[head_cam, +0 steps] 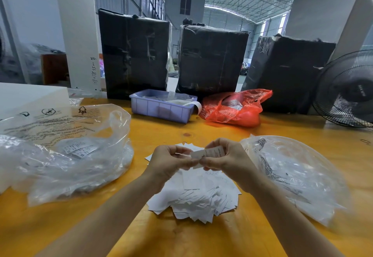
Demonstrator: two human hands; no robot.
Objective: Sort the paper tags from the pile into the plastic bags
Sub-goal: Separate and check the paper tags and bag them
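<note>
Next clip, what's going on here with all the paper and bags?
A person is sorting small white paper tags at a yellow wooden table. Both hands are raised over the loose pile of white tags: the left hand and right hand together pinch a few printed tags. A crumpled clear plastic bag on the left already holds some tags; another clear plastic bag lies on the right. Nothing is being dropped in yet.

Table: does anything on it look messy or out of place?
Mostly no. The tag pile lies fanned loosely under the hands, as sorting would leave it. One white strip droops over the purple bin's rim. Nothing looks spilled or torn.
</note>
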